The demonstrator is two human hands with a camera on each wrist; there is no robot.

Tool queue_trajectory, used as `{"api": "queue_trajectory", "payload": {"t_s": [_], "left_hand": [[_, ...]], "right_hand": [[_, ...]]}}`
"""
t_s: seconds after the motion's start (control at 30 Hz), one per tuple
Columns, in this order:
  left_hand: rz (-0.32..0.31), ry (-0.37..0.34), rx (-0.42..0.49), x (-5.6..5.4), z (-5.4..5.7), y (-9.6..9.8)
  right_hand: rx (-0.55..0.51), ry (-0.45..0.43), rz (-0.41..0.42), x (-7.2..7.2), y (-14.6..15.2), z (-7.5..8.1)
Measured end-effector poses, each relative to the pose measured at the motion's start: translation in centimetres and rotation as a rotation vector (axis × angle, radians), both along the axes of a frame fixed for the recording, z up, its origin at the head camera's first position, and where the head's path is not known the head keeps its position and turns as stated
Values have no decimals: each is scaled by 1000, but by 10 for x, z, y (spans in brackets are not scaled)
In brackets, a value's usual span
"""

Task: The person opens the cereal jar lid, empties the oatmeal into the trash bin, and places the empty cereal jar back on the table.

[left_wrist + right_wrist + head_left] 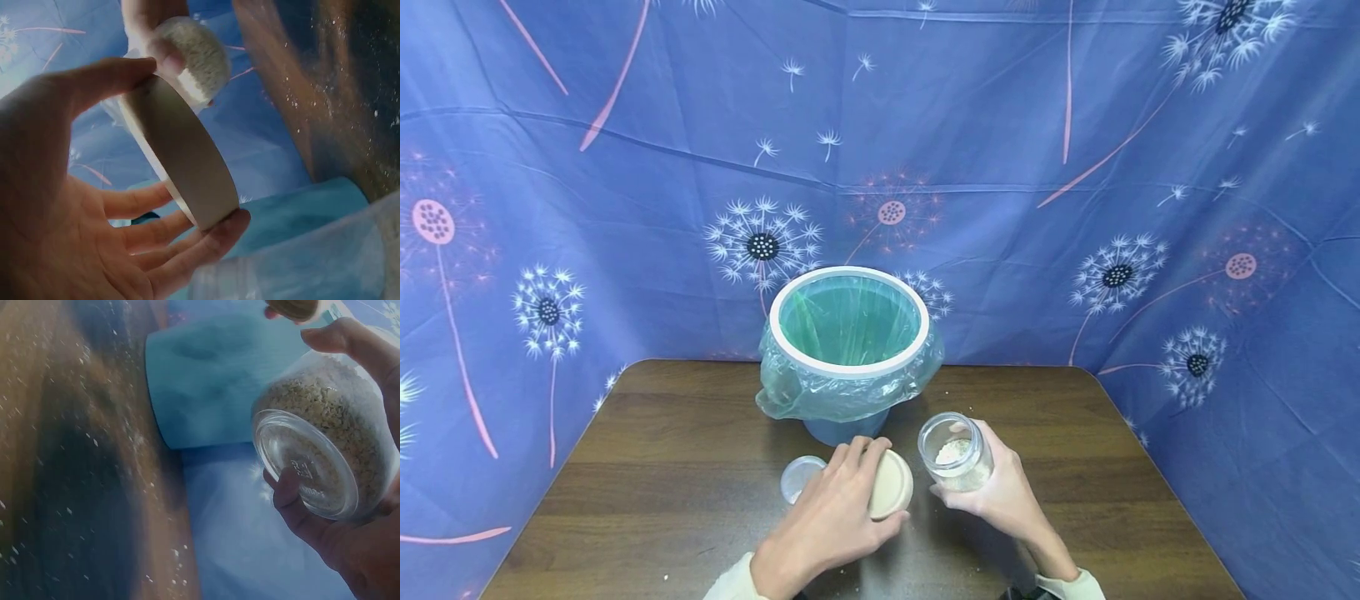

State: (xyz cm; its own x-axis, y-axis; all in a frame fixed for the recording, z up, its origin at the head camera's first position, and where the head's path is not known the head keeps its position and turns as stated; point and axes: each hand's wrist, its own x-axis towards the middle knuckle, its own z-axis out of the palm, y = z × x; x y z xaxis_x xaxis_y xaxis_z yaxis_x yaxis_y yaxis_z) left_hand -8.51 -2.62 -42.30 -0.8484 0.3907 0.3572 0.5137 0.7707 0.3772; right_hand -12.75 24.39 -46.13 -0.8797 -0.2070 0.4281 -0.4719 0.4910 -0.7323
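Note:
My left hand (pixel 838 508) grips a round beige lid (pixel 891 485) by its rim, thumb on one side and fingers on the other. In the left wrist view the lid (pixel 181 150) stands on edge within the grasp. To the right, my right hand (pixel 1003 492) holds a clear jar (pixel 957 454), tilted with its open mouth up toward the left. Pale flakes (pixel 331 406) partly fill the jar, and fingers touch its base in the right wrist view. Beside the left hand stands a small clear container (pixel 801 477), partly hidden by that hand.
A blue bin (pixel 846 429) with a white rim (pixel 850 367) and a green plastic liner (pixel 820 400) stands behind the hands. Pale crumbs are scattered on the brown wooden table (pixel 647 467). A blue dandelion-print cloth (pixel 1000 250) hangs behind and at the sides.

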Motion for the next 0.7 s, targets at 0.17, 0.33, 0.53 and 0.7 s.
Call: {"api": "queue_trajectory", "payload": {"t_s": [0.17,0.33,0.53,0.7], "left_hand": [[-17,-16,-27,0,-9,10],[-29,-5,-81,1,-22,22],[-30,10,-103,-5,-35,31],[-20,-1,-118,-13,-43,36]], "right_hand": [[13,-11,-32,-3,7,7],[1,-27,-38,-5,8,12],[30,-32,-31,-6,5,13],[27,-36,-38,-7,2,16]]}}
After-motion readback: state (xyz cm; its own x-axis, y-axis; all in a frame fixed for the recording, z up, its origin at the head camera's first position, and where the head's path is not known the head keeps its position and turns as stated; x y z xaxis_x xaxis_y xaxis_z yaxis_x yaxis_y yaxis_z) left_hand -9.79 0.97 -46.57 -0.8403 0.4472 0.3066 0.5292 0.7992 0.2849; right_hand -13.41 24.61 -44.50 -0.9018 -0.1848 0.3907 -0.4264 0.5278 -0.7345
